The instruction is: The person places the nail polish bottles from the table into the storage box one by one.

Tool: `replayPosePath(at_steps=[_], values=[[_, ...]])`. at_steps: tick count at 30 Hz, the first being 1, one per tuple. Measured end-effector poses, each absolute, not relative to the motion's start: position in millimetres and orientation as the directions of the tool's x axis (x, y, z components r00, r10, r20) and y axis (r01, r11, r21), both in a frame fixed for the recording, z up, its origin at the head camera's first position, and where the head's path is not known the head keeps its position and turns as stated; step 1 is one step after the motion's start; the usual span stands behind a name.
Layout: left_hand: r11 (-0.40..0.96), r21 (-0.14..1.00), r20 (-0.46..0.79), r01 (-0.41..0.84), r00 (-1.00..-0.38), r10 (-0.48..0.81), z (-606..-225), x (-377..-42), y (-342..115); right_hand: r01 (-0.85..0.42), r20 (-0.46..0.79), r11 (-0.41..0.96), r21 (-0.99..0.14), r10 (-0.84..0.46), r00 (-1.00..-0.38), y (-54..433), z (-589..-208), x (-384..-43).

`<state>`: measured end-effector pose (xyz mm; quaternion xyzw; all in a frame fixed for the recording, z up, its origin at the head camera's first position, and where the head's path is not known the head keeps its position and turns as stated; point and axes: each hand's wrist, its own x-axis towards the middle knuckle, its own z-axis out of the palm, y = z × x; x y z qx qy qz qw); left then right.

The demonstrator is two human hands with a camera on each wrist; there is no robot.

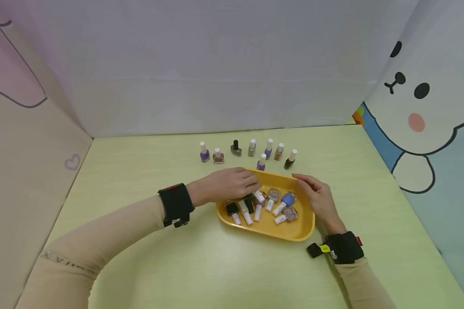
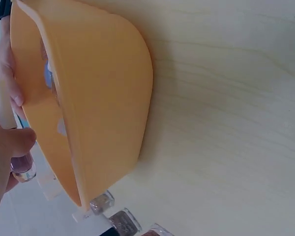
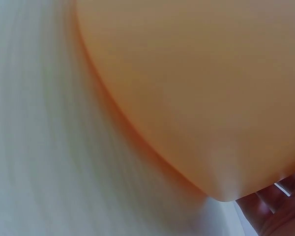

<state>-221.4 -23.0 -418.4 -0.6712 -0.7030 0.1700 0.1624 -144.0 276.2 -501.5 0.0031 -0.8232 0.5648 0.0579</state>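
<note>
My left hand (image 1: 236, 184) is over the left part of a yellow tray (image 1: 251, 231). It pinches a nail polish bottle (image 2: 22, 166) with a white cap and purplish polish, held above the rim in the left wrist view. Inside the tray lie several more nail polish bottles, among them a blue one (image 1: 288, 199), a glittery one (image 1: 291, 213) and a black one (image 1: 231, 209). My right hand (image 1: 319, 199) grips the tray's right back corner, thumb at the rim. In the right wrist view, its fingers (image 3: 287, 209) show beyond the tray wall.
Behind the tray several nail polish bottles stand on the pale table (image 1: 147, 167), including a purple one (image 1: 204, 155), a brown one (image 1: 218, 158) and a dark one (image 1: 289, 163). One purple bottle (image 1: 261, 165) stands close to the tray's back rim. A white curtain (image 1: 216, 103) borders the table's far edge.
</note>
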Motion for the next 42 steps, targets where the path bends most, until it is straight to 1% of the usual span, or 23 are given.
replayPosePath(at_steps=[4,14,19,25,29,34,42], values=[[-0.032,-0.549,-0.069,0.835,-0.007,0.998,-414,-218,-14,-0.064,0.093,0.358,-0.931,0.064,-0.994,276,-502,-145],[-0.239,-0.612,-0.277,0.754,0.078,0.958,-415,-214,4,-0.05,0.079,0.359,-0.932,0.066,-0.995,276,-501,-144],[-0.298,-0.646,-0.327,0.703,0.099,0.94,-423,-210,8,-0.048,0.075,0.358,-0.932,0.063,-0.995,276,-501,-144],[-0.341,-0.64,-0.355,0.688,0.129,0.926,-430,-206,12,-0.057,0.082,0.335,-0.941,0.061,-0.995,276,-501,-144],[-0.352,-0.643,-0.375,0.68,0.121,0.919,-434,-204,14,-0.069,0.091,0.305,-0.95,0.059,-0.994,276,-501,-144],[-0.347,-0.648,-0.391,0.678,0.095,0.916,-435,-203,17,-0.059,0.084,0.315,-0.947,0.066,-0.994,275,-501,-144],[-0.352,-0.621,-0.415,0.7,0.088,0.906,-433,-202,18,-0.052,0.078,0.329,-0.943,0.066,-0.995,276,-500,-144]])
